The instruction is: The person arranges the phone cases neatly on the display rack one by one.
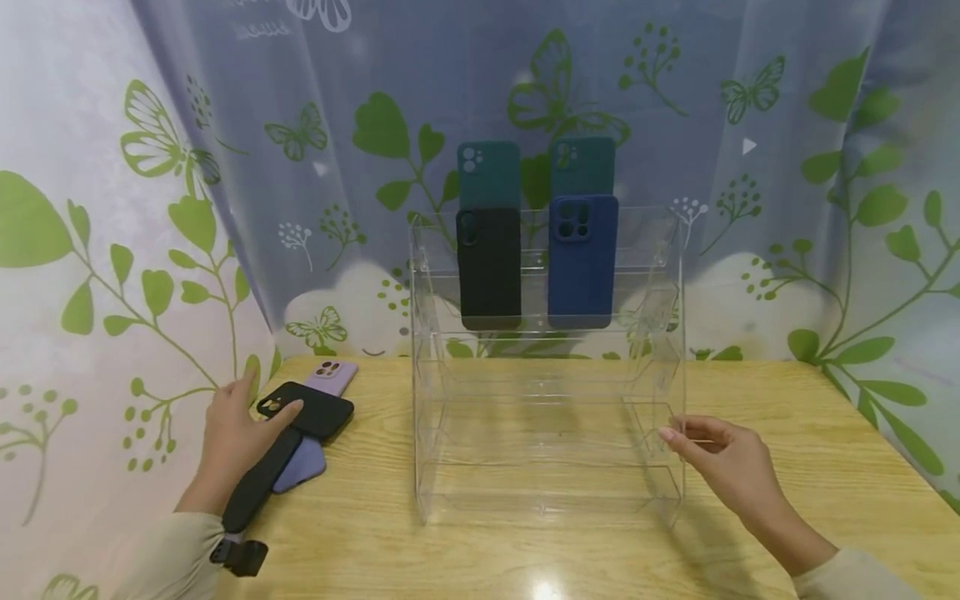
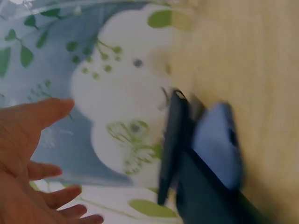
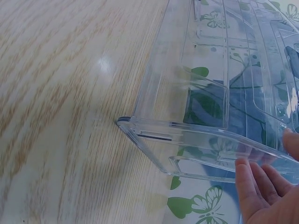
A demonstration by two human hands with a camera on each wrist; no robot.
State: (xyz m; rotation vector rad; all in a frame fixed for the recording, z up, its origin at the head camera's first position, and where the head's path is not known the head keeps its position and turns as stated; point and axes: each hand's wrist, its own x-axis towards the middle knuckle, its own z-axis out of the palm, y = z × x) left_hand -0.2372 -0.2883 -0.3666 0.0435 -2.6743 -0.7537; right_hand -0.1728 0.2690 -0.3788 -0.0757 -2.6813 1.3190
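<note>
A clear acrylic display rack (image 1: 550, 504) with several tiers stands on the table. My right hand (image 1: 723, 454) is at its right side panel, which passes between thumb and fingers; the right wrist view has the fingers (image 3: 254, 186) on the panel's outer side. At the left, my left hand (image 1: 236, 429) hovers with spread fingers over a small pile of phone cases. A black phone case (image 1: 318, 410) lies on top, with a lilac case (image 1: 333, 377) behind and a periwinkle case (image 1: 302, 467) in front. In the left wrist view, the left hand (image 2: 28, 163) is apart from the cases.
High on the rack stand a black case (image 1: 490, 275) and a blue case (image 1: 582, 271), with two teal cases (image 1: 489, 179) behind them. A patterned curtain (image 1: 420, 67) hangs around the wooden table (image 1: 810, 500). The left wrist camera strap (image 1: 258, 483) partly covers the pile.
</note>
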